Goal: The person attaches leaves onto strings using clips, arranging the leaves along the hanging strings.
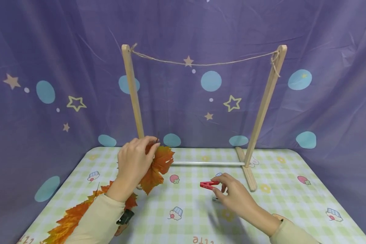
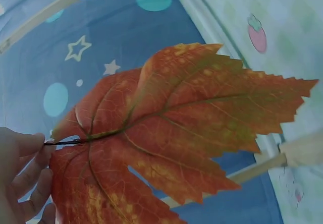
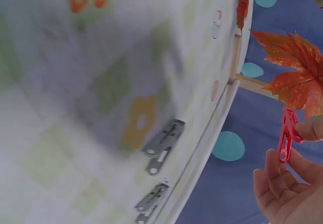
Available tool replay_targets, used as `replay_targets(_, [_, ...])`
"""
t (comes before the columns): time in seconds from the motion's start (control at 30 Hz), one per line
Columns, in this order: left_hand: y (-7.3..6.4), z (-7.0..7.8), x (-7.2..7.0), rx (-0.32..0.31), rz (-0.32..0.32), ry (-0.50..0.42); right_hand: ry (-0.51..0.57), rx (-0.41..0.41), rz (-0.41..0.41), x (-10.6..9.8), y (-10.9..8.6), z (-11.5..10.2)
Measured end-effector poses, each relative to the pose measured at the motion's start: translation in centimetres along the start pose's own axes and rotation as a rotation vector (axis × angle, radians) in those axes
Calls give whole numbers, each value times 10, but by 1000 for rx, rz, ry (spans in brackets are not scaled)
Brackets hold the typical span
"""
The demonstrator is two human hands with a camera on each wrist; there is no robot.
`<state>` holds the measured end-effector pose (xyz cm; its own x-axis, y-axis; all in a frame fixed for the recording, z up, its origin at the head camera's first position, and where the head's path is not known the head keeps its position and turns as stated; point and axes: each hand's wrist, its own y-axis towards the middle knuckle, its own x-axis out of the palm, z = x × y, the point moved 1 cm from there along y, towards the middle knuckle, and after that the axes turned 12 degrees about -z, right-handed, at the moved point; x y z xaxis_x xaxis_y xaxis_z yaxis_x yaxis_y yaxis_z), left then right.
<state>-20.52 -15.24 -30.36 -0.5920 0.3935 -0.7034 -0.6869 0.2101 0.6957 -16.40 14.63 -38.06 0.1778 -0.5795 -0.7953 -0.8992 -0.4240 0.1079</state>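
Observation:
My left hand [image 1: 135, 162] pinches the thin dark stem of an orange-red artificial maple leaf [image 2: 166, 113], which hangs above the table near the frame's left post. In the left wrist view the thumb and fingers of that hand [image 2: 25, 173] meet at the stem's end. A red clothespin [image 1: 208, 185] is held between thumb and fingertips of my right hand [image 1: 236, 195], over the table's middle right. The right wrist view shows the same clothespin [image 3: 287, 133] in the fingers. Two grey clothespins [image 3: 164, 146] lie on the table below the right hand.
A wooden frame with a right post [image 1: 265, 108] and a left post [image 1: 133, 95] stands at the table's back. Twine [image 1: 204, 64] sags between their tops; a white bar [image 1: 207, 163] joins them low down. More orange leaves [image 1: 70, 220] lie under the left forearm.

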Motion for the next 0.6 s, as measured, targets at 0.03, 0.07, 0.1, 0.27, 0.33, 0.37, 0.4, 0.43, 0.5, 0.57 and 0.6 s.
replay_targets(0.03, [2,-1,-1,13,-1,4,-1,-7,5,-1,2,-1])
replay_targets(0.07, [4,-2,-2,26,-3,7,-4,-13,11,-2,4,-3])
replay_targets(0.1, [6,-3,-3,36,-6,11,-7,-17,18,-2,6,-4])
replay_targets(0.27, [16,-7,-9,44,-30,6,-3,-38,31,-8,16,-12])
replay_targets(0.33, [20,-8,-12,39,-36,-9,1,-62,37,-12,20,-16])
replay_targets(0.37, [22,-9,-13,38,-36,-17,2,-76,43,-14,21,-17])
replay_targets(0.4, [24,-10,-14,37,-37,-24,3,-94,48,-16,23,-19])
replay_targets(0.43, [26,-11,-14,37,-37,-30,5,-111,53,-18,25,-21])
replay_targets(0.5, [30,-12,-15,38,-42,-37,5,-140,63,-23,29,-24])
replay_targets(0.57, [34,-13,-16,40,-47,-41,10,-159,69,-27,33,-28])
replay_targets(0.6, [36,-14,-16,42,-47,-42,10,-166,70,-30,35,-30])
